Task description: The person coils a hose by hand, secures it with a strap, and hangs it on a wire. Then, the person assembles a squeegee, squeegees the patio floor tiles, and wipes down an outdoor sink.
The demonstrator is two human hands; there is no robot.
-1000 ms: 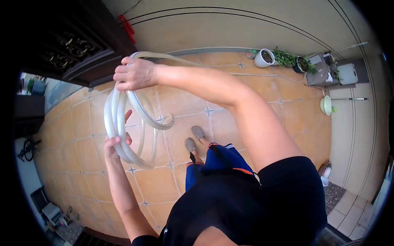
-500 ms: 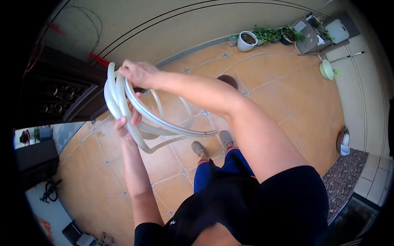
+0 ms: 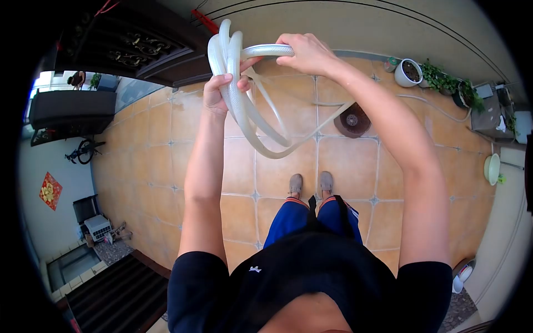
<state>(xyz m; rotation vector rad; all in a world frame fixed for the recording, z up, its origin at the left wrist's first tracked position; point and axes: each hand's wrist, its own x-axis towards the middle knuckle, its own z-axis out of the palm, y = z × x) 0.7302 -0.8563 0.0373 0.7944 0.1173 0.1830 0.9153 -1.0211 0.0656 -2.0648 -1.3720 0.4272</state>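
Several loops of a pale translucent hose [image 3: 236, 105] hang in the air at the upper middle. My left hand [image 3: 222, 91] is closed round the bunched loops, its thumb on the near side and fingertips showing at their right. To the right, my right hand [image 3: 308, 53] grips a stretch of the same hose that runs sideways from the bunch. The lower loops droop over the tiled floor, and a length of hose trails off to the right behind my right forearm.
A round brown object [image 3: 353, 121] stands on the floor below my right forearm. Potted plants [image 3: 438, 77] and a white pot [image 3: 408, 73] line the wall. A dark ornate door [image 3: 139, 47] is at upper left, a green basin [image 3: 492, 169] at far right.
My right hand has moved right, away from the bunch, drawing a stretch of hose with it. My left hand still holds the loops. The view has turned, and the round brown object shows more fully.
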